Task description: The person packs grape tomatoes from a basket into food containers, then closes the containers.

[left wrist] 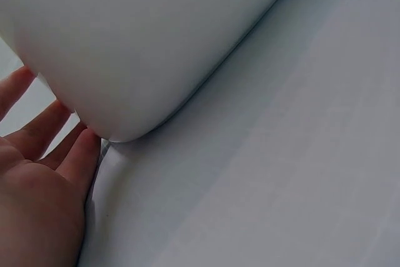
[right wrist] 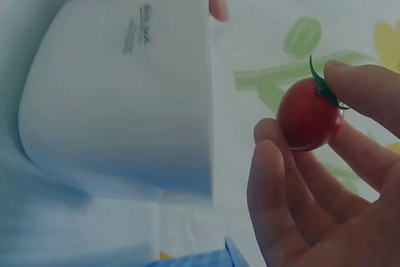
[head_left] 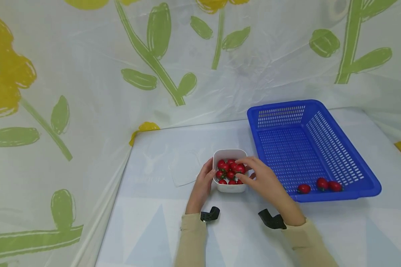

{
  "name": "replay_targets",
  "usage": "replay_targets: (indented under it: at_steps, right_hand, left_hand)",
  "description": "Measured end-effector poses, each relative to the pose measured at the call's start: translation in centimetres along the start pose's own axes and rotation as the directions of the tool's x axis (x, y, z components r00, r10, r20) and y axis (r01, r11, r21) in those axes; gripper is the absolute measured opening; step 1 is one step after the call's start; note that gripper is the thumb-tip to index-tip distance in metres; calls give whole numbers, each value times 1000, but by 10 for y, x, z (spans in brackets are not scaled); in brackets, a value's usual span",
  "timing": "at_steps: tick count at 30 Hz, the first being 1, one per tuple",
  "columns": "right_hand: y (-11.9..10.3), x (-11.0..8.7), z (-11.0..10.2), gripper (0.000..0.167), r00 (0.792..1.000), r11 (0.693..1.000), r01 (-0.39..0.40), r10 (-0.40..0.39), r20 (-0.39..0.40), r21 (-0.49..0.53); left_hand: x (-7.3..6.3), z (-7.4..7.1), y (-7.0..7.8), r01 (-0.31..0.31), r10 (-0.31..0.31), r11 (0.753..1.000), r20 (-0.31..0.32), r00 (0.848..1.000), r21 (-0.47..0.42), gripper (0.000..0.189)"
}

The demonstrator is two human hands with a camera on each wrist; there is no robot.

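In the head view my right hand (head_left: pixel 264 181) is over the right side of a small white square container (head_left: pixel 231 188). A red cherry tomato (right wrist: pixel 306 117) with a green stem is pinched between its thumb and fingers, above the rim. Several cherry tomatoes (head_left: pixel 223 166) lie inside the container. My left hand (head_left: pixel 202 185) holds the container's left side, its thumb near the rim. In the left wrist view, fingertips (left wrist: pixel 90 139) of that hand touch the container's outer wall close to its base.
Right of the container stands a large blue plastic basket (head_left: pixel 371 187) with slotted walls. Three cherry tomatoes (head_left: pixel 322 183) lie at its near end. A white cloth covers the table (head_left: pixel 147 222), and a flower-patterned curtain (head_left: pixel 97 74) hangs behind.
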State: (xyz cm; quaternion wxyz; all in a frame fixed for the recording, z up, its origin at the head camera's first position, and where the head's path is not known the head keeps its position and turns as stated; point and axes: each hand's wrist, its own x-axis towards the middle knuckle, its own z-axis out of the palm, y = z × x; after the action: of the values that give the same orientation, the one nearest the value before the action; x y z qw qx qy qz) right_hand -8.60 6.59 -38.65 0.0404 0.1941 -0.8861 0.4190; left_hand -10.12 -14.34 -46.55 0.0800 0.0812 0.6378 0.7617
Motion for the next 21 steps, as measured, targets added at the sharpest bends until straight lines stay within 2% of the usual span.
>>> replay_targets:
  at_steps: [6,12,15,21]
  right_hand:
    - [-4,3,17,37,999,1000,14,-15,-31,-27]
    - [0,5,29,36,999,999,18,-19,-36,-29]
    - [2,5,34,36,998,998,38,-40,-41,-55]
    - [5,5,41,36,997,989,57,-64,-49,-133]
  left_hand:
    - [1,0,-2,-1,1,1000,0,1000,13,45]
    - [6,-3,-14,-7,7,1000,-12,1000,-26,45]
    - [8,-5,-20,-10,10,999,-23,1000,-39,45]
    - [9,-5,-19,-2,1,1000,-23,1000,-23,45]
